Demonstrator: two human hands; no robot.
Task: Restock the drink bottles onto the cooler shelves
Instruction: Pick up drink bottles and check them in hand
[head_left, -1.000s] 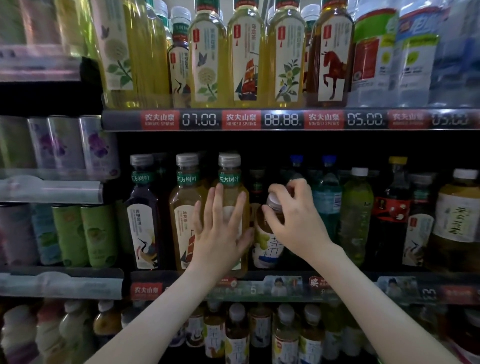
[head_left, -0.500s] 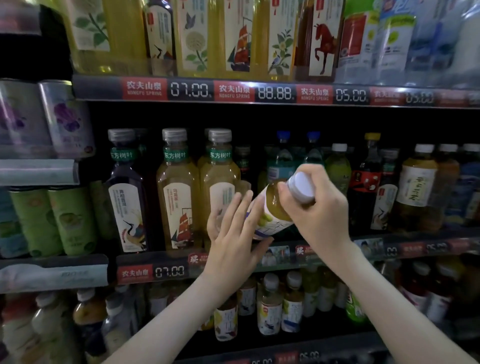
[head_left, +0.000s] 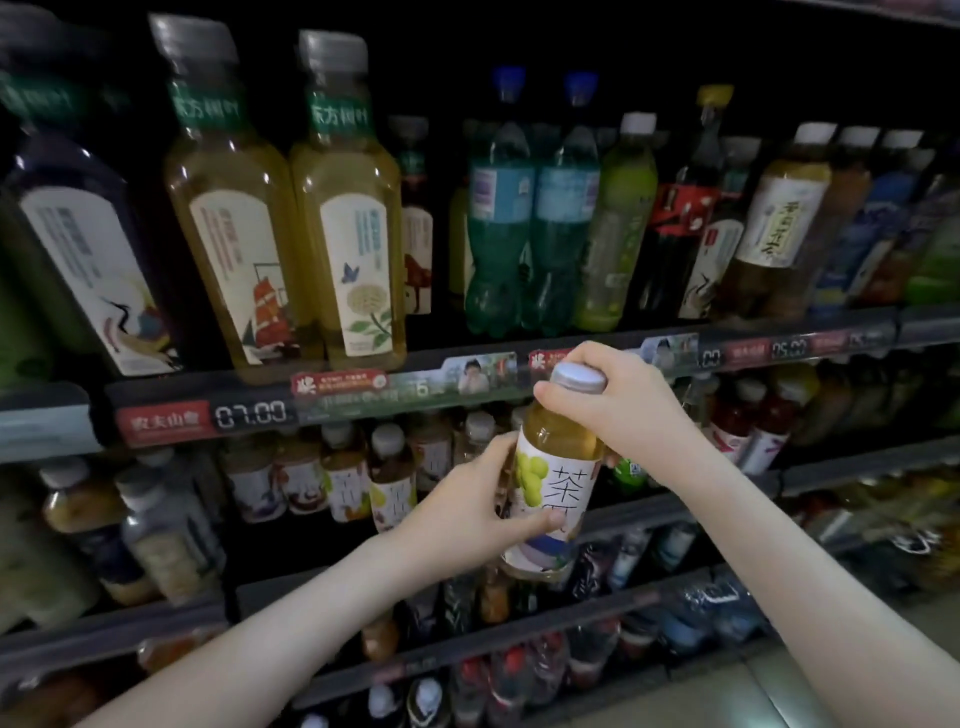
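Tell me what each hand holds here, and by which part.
Both hold one tea bottle: the right hand grips its cap end from above, the left hand wraps round its labelled body.

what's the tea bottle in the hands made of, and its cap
Tea bottle: probably clear glossy plastic; amber liquid shows through and highlights glint on its shoulder. Cap: pale grey with a soft sheen, likely plastic, though metal cannot be ruled out.
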